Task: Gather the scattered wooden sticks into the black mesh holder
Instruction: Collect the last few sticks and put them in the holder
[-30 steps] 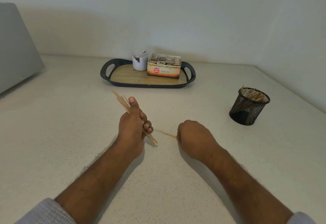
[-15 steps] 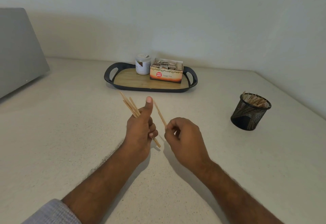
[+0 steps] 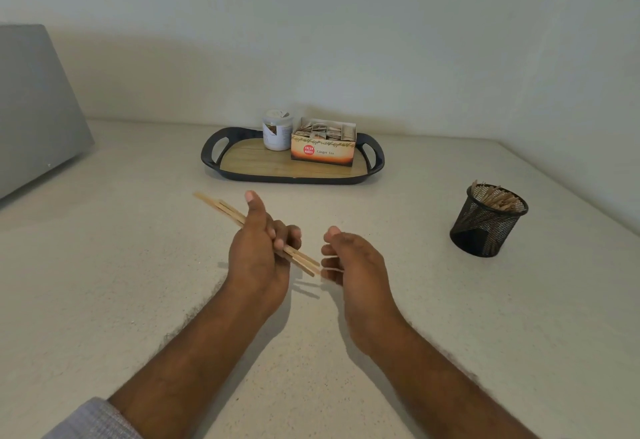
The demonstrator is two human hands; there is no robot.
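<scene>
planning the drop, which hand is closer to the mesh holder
Right. The right hand sits left of the holder, empty. The left hand is farther left, gripping the sticks.

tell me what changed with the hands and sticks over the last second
The right hand lifted a stick off the counter, passed it to the bundle of sticks gripped by the left hand, and now holds nothing. The mesh holder, tray and tea box stayed put.
</scene>
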